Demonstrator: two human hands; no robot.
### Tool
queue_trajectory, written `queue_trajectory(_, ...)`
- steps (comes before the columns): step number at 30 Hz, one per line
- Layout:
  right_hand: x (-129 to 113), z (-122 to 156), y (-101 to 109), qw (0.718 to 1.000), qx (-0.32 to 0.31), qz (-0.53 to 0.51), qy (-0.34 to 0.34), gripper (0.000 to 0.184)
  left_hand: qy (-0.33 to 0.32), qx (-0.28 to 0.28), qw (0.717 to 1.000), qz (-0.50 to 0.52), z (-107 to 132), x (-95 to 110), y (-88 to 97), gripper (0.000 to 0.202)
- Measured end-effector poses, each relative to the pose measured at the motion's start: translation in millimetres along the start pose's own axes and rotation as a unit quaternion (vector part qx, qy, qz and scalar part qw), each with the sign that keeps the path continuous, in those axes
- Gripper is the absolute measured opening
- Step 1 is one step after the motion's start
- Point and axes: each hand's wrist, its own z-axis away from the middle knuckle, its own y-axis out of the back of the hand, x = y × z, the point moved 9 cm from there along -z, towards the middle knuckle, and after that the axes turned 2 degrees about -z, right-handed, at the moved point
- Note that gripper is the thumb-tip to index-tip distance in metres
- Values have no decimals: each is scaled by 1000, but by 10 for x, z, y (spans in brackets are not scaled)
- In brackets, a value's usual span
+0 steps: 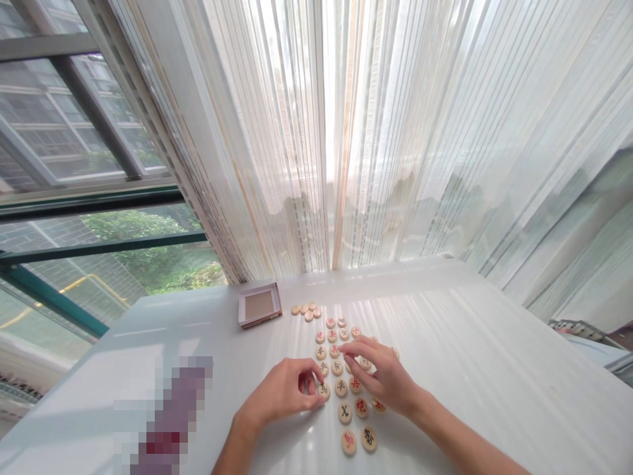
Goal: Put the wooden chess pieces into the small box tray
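Note:
Round wooden Chinese chess pieces with red or black characters lie face up in rough rows on the white table [222, 402]. My left hand [281, 392] is at the left edge of the rows, thumb and index finger curled around a black-marked Chinese chess piece [324, 390]. Over the right part of the rows is my right hand [383, 375], its fingertips drawn together at the right edge of a red-marked Chinese chess piece [334, 351]. That hand hides some pieces beneath it. Closest to me are a red piece [349, 443] and a black piece [368, 438].
A shallow open box [241, 310] stands toward the back left. Beside it lies a small group of blank-looking pieces [309, 316]. A pixelated purple strip [173, 409] covers part of the left side. Sheer striped curtains [297, 165] hang behind the table, with a window [99, 218] at left.

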Motion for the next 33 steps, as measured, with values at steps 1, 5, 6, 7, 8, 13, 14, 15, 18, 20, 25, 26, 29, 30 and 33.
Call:
queue_trajectory(1, -2, 1, 1, 1000, 0, 1, 1, 22, 0, -1, 1000, 1, 1, 1, -2, 21)
queue_trajectory(5, -7, 0, 6, 1000, 0, 7, 4, 21, 0, 4, 1000, 11, 8, 14, 6, 26)
queue_trajectory(6, -9, -1, 9, 1000, 1, 7, 4, 21, 1, 8, 1000, 13, 10, 18, 16, 30)
queue_trajectory(7, -12, -3, 10, 1000, 1, 6, 4, 21, 2, 12, 1000, 14, 10, 20, 25, 33)
queue_trajectory(8, -14, -5, 10, 1000, 1, 4, 3, 21, 3, 14, 1000, 13, 11, 21, 31, 37)
queue_trajectory(13, -20, -11, 5, 1000, -1, -2, -2, 22, 11, 8, 1000, 5, 16, 17, 23, 41)
queue_trajectory(14, -23, -12, 5, 1000, 0, -1, 0, 22, 11, 7, 1000, 4, 17, 20, 23, 41)
queue_trajectory(15, -26, -13, 5, 1000, 0, 0, 2, 22, 10, 6, 1000, 5, 19, 23, 22, 41)
queue_trajectory(18, -33, -14, 9, 1000, 2, 3, 8, 21, 9, 5, 1000, 8, 21, 25, 20, 39)
queue_trajectory(20, -33, -13, 9, 1000, 1, 3, 8, 21, 12, 4, 1000, 10, 18, 9, 15, 41)
queue_trajectory(25, -45, -15, 15, 1000, 3, 3, 13, 21, 12, 2, 1000, 15, 4, -35, -3, 41)
queue_trajectory(26, -46, -17, 15, 1000, 3, 5, 12, 20, 11, 3, 1000, 17, 2, -37, -3, 42)
queue_trajectory(29, -47, -22, 14, 1000, 2, 10, 9, 20, -4, 19, 1000, 18, -8, -16, 36, 45)
queue_trajectory(30, -46, -23, 14, 1000, 1, 11, 8, 20, -12, 34, 999, 12, -13, -4, 68, 43)
queue_trajectory(33, -36, -30, 25, 1000, 3, 10, 6, 20, -28, 114, 993, -24, -25, 8, 228, 33)
